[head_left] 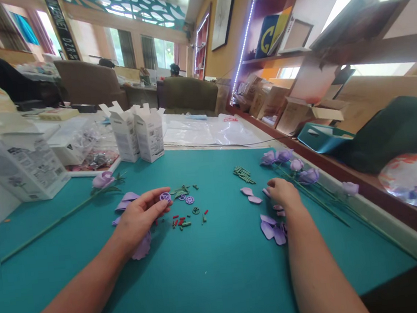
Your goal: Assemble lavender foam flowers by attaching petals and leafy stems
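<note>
Fingers [157, 196] of left hand [137, 221] pinching small lilac gear [165, 196], right hand [284, 193] curled by lilac petals [270, 229], grip unclear, loose red pegs [180, 222] at 3 o'clock prone to scatter from stray knuckle

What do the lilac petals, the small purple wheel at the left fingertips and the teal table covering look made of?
The lilac petals look like matte moulded plastic, thin and curved, though foam is possible. The small purple wheel looks like hard plastic, with crisp cut-outs. The teal table covering looks like felt: flat, fuzzy-matte, no glare.
</note>
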Tool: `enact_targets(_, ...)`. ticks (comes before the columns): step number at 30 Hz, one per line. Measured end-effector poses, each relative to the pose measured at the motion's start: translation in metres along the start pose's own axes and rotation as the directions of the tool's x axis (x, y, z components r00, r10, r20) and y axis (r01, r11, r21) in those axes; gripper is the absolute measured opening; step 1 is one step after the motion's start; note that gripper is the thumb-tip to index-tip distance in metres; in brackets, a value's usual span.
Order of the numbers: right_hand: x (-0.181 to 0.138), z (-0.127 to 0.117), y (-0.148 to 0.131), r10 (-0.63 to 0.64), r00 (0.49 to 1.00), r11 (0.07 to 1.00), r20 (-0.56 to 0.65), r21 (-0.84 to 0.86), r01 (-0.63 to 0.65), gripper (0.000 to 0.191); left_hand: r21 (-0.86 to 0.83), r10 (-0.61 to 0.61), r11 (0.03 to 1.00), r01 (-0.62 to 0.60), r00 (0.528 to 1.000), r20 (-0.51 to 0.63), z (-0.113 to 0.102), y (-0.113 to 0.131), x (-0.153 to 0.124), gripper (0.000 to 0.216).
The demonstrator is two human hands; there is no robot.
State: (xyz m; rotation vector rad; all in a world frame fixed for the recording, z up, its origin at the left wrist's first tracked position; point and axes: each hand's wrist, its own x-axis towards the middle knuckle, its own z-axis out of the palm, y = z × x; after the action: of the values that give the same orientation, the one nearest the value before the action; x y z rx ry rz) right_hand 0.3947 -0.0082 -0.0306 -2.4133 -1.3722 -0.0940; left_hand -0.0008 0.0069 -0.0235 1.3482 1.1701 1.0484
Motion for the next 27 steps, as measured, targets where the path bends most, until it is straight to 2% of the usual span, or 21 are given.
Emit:
enact_targets(5,-0.001,0.015,-0.003,-0.023,0.999,0.999,0.041,-0.022,0.023,0.025,0.003,0.014,1.000,-0.014,1.000,0.009,0.003,0.007,-0.005,0.053)
enact_targets(10,-0.004,0.012,-0.009,-0.060,0.996,0.998,0.070,0.012,0.060,0.027,0.012,0.037,0.999,-0.038,0.998,0.048,0.008,0.015,-0.012,0.048)
enact_targets(15,-0.013,0.004,-0.041,-0.219,0.975,0.960,0.030,0.183,0.210,0.032,0.101,0.110,0.987,-0.123,0.985,0.134,0.010,0.006,-0.013,0.044)
enact_targets(17,-0.025,0.001,-0.064,-0.307,0.952,0.871,-0.020,0.397,0.289,0.030,0.158,0.133,0.975,-0.156,0.980,0.148,0.010,0.003,-0.014,0.043)
enact_targets(20,-0.056,-0.004,-0.102,-0.433,0.901,0.596,-0.025,0.743,0.306,0.030,0.261,0.167,0.944,-0.201,0.975,0.147,0.011,0.003,-0.017,0.040)
enact_targets(23,-0.089,-0.009,-0.133,-0.537,0.843,0.479,-0.006,0.821,0.311,0.028,0.366,0.220,0.891,-0.268,0.961,0.169,0.014,0.005,-0.021,0.037)
enact_targets(27,-0.117,-0.009,-0.151,-0.614,0.789,0.431,-0.019,0.829,0.355,0.026,0.401,0.284,0.847,-0.350,0.934,0.216,0.016,0.002,-0.022,0.037)
